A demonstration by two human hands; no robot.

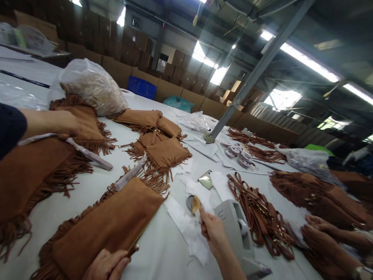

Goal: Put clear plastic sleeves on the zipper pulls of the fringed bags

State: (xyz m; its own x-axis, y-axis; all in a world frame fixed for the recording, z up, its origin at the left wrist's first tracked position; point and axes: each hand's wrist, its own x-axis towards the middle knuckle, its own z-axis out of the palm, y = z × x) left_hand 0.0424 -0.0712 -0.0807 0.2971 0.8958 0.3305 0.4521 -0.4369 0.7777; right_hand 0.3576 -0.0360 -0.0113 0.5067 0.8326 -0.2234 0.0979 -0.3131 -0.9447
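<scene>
At seven o'clock on the tabletop [165, 263], a brown fringed pouch [107, 232] is held in the grip of the left hand [106, 269], its long axis laid seven to one, its zipped edge facing four. At five, a tan piece [196, 204] is grasped by the right hand [214, 231] over a round dish [189, 200], apparently being dipped; a steadied edge seems called for next.

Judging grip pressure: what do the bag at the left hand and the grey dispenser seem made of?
Bag: probably suede or a lookalike; matte brown face, fringe of thin, limp strips.
Grey dispenser: likely hard plastic, smooth, from its evenly coloured, rounded casing.
</scene>
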